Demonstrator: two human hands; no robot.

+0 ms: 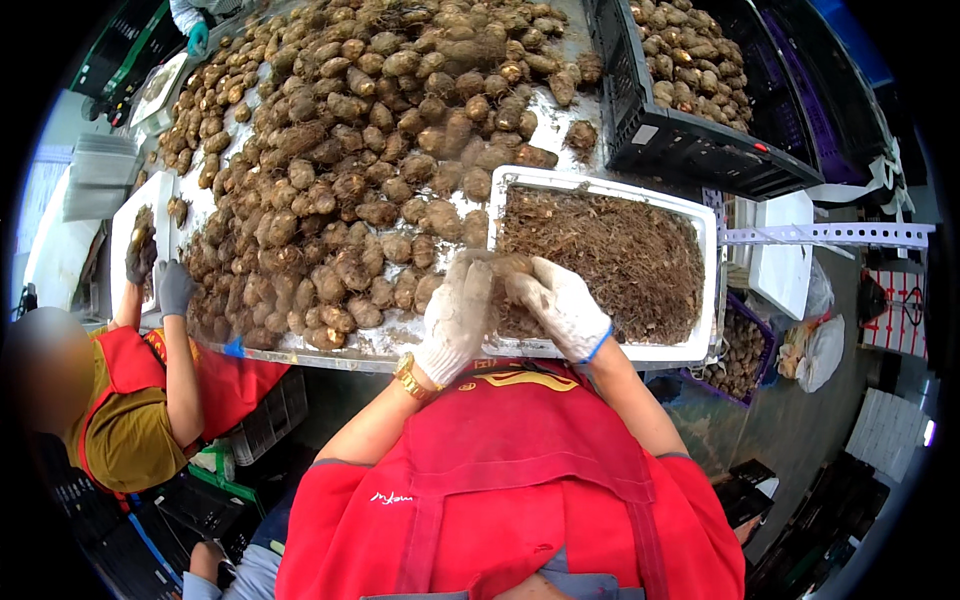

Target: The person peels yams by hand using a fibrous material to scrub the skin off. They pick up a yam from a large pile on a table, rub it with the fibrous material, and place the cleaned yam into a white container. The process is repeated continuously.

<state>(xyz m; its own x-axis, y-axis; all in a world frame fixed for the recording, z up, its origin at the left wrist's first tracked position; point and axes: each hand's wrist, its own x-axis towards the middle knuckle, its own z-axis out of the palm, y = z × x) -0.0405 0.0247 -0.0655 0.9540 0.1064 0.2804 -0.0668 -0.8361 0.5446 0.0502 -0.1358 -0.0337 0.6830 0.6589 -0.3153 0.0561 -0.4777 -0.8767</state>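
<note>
My white-gloved left hand (455,310) and my white-gloved right hand (548,305) meet over the near left corner area of a white foam box (708,290) filled with fibrous brown root scraps (610,260). A brown hairy tuber (512,264) sits between them, partly hidden by my fingers, both of which are closed around it. A large spread of similar tubers (340,190) lies on the metal table just left of and beyond the box, reaching close to my left hand.
A black crate (640,140) of tubers stands at the upper right. A purple crate (745,395) holds more below the table's right end. A co-worker (125,390) on the left works with grey gloves by a foam box (125,215); another person's teal glove (197,38) shows at the top.
</note>
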